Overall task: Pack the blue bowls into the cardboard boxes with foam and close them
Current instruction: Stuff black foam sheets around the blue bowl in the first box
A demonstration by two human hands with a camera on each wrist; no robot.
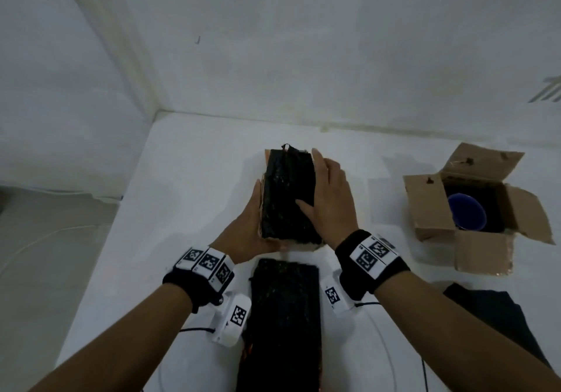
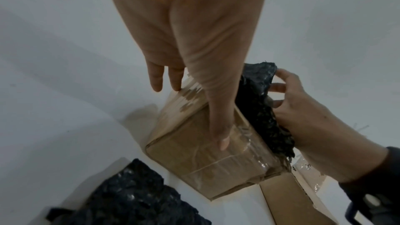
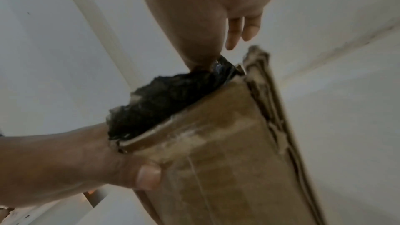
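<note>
A cardboard box stands mid-table with a black foam piece filling its open top. My left hand grips the box's left side, fingers along the side wall and thumb across the near face. My right hand holds the foam, thumb on top and fingers round its right edge. To the right stands a second box with open flaps. A blue bowl sits in its black foam lining. What lies under the centre foam is hidden.
Another black foam slab lies on the white table just in front of the centre box, between my wrists. A dark foam piece lies at the lower right. White walls close the table at the back and left.
</note>
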